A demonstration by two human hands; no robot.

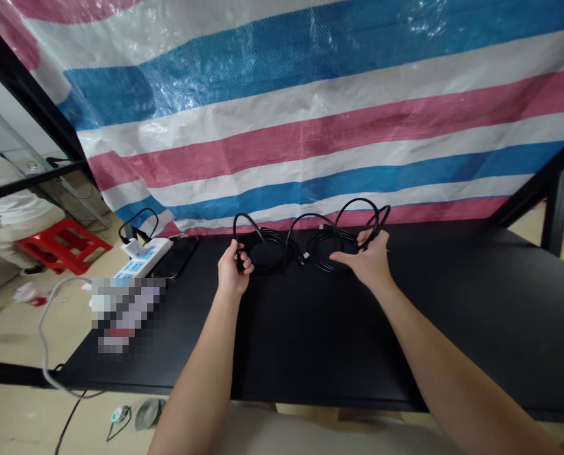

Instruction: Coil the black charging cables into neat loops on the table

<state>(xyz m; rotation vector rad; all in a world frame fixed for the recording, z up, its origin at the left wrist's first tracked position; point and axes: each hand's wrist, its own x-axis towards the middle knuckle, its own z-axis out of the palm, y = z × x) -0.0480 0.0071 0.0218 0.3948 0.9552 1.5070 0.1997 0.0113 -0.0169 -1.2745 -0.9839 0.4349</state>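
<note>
Two hands, left (232, 272) and right (371, 259), grip black cable (288, 253); broad tabletop (319, 335) runs on to near edge.

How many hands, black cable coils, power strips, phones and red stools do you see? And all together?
Hands: 2 (left hand, right hand)
Black cable coils: 2 (left coil, right coil)
Power strip: 1
Phone: 1
Red stool: 1
Total: 7

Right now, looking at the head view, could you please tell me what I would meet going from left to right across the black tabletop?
White power strip, dark phone, left hand, left coil of black cable, right coil of black cable, right hand.
</note>
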